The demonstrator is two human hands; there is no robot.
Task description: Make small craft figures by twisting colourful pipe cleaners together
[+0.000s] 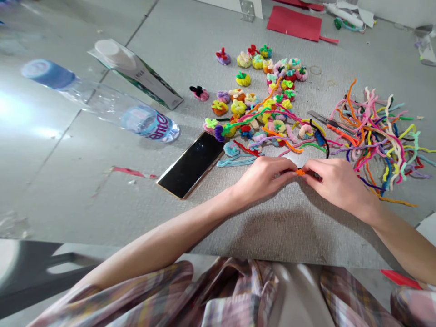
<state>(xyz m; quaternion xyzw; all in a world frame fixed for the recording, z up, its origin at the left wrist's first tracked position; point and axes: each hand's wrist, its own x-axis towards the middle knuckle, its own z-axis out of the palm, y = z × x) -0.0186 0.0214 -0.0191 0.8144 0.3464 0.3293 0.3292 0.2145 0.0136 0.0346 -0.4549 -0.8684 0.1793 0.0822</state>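
Near the front of the grey table, my left hand [267,178] and my right hand [335,184] meet fingertip to fingertip. Between them they pinch a small orange pipe cleaner piece [300,172], mostly hidden by the fingers. Just beyond lie many small fuzzy pipe cleaner figures [238,107] in mixed colours, with loose lengths strewn among them. To the right of my right hand spreads a tangled pile of loose pipe cleaners [374,136]. An orange-handled cutter [340,132] rests at that pile's left edge.
A phone [194,163] lies left of my left hand. Farther left are a plastic water bottle [109,106] and a carton [139,75]. Red sheet material [293,23] lies at the back, and the table's front edge [238,260] runs close to my body.
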